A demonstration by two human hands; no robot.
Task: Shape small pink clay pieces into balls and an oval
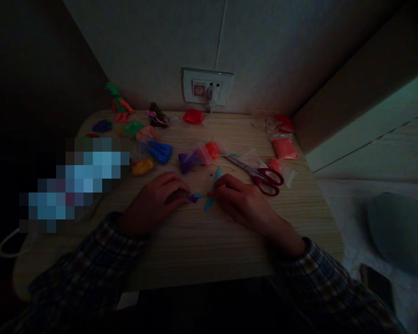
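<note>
My left hand (156,199) is closed in a pinch at a small purple piece of modelling clay (193,198). A thin light-blue piece (201,195) runs from the purple clay toward my right hand (249,202). The fingers of that hand are pinched at the middle of a light-blue flat strip (216,176), which slants across, its two ends showing above and below the fingertips. A little red shows by those fingertips. Just beyond my right hand lie scissors (269,181) with red handles, their blades pointing away to the left. The room is dim, so fine detail is lost.
Bags of coloured clay lie on the table: blue (159,151), purple (186,162), orange (213,150), pink (284,148) and red (193,116). A green-and-orange clay figure (118,102) stands back left. At left is a blurred-out bright screen (87,178). Behind is a wall socket (209,86).
</note>
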